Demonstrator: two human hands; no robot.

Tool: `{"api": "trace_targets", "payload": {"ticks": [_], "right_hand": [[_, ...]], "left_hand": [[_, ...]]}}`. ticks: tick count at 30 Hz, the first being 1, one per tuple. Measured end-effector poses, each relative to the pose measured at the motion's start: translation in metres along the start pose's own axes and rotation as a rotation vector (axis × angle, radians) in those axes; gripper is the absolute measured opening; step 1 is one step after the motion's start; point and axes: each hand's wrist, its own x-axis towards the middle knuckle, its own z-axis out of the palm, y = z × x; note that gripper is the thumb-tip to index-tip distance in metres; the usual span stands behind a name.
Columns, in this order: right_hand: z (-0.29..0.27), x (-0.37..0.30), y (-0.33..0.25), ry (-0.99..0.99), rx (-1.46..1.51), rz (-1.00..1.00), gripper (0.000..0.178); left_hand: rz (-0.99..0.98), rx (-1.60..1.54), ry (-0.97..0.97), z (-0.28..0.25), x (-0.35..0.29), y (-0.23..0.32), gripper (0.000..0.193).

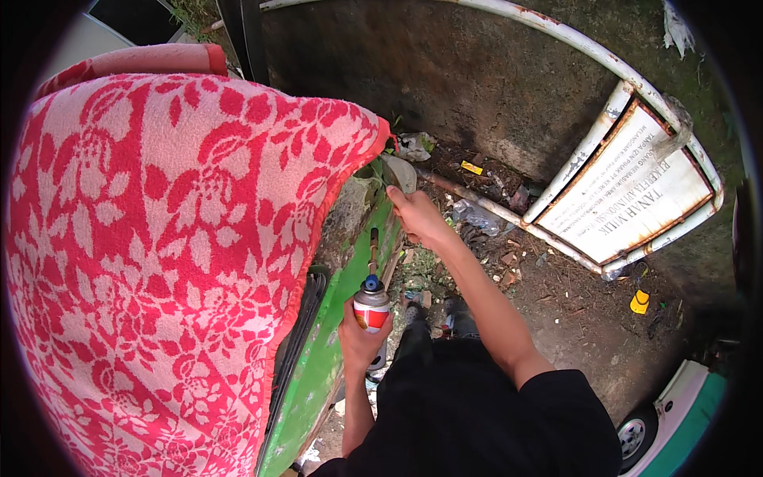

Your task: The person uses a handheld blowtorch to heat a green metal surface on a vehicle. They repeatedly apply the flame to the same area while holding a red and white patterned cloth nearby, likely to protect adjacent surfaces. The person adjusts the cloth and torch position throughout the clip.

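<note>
My left hand is wrapped round a gas torch. Its can has a red and white label, with a blue collar and a brownish metal tube pointing away from me over a green painted board. Farther out, my right hand is closed with the thumb on top, beside the far end of the board. A few green leaves show just past the thumb. Whatever the fingers grip there is hidden.
A red and pink floral towel covers a large area on my left. To the right, a rusty white pipe frame holds a white sign. Litter and rubble lie on the ground. A parked vehicle stands at the lower right.
</note>
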Motion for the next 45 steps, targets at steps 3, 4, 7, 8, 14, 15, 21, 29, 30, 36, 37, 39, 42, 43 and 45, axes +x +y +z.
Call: {"api": "trace_targets", "payload": {"ticks": [3,4,7,8,14,15,21,29,30,36,37,39,42,43,45], "right_hand": [[0.009,-0.006,0.005,0.045,0.035,-0.028,0.056],[0.012,0.001,0.005,0.058,0.049,-0.041,0.056],[0.013,0.021,0.004,0.093,0.085,-0.056,0.056],[0.011,0.025,0.002,0.102,0.09,-0.051,0.056],[0.004,0.015,-0.013,0.054,0.002,0.027,0.053],[-0.001,0.025,-0.018,0.064,0.009,0.034,0.053],[0.003,-0.009,-0.021,-0.056,0.033,0.057,0.052],[0.007,-0.015,-0.025,-0.088,0.17,0.123,0.054],[0.005,-0.015,-0.024,-0.085,0.169,0.11,0.054],[-0.001,-0.011,-0.022,-0.039,0.189,0.077,0.051],[0.004,-0.013,-0.019,-0.035,0.2,0.072,0.051],[0.016,-0.015,-0.018,-0.054,0.23,0.078,0.049],[0.03,-0.01,-0.021,0.003,0.281,0.098,0.048],[0.029,0.005,-0.022,0.06,0.304,0.062,0.048],[0.024,0.012,-0.029,0.032,0.28,0.11,0.048]], "left_hand": [[0.028,0.03,-0.002,0.001,0.004,0.001,0.067],[0.027,0.026,-0.021,0.001,0.005,0.001,0.071],[0.004,0.012,-0.077,0.001,0.003,-0.002,0.08],[-0.014,0.003,-0.09,0.002,0.0,-0.001,0.081],[0.034,0.017,-0.049,-0.001,-0.001,-0.009,0.081],[0.003,0.012,-0.08,-0.001,0.001,-0.007,0.08],[0.079,-0.001,-0.086,-0.009,0.005,0.0,0.078],[0.063,-0.015,-0.116,-0.008,0.015,0.004,0.082],[0.059,-0.023,-0.113,-0.008,0.015,0.005,0.082],[0.024,0.02,-0.138,-0.004,0.017,-0.005,0.08],[0.032,0.012,-0.133,-0.004,0.017,-0.005,0.08],[0.045,-0.003,-0.123,-0.004,0.016,-0.004,0.08],[0.11,-0.001,-0.107,-0.002,0.012,-0.005,0.08],[0.076,-0.007,-0.123,-0.001,0.011,-0.005,0.08],[0.009,-0.014,-0.148,-0.001,0.012,-0.002,0.08]]}}
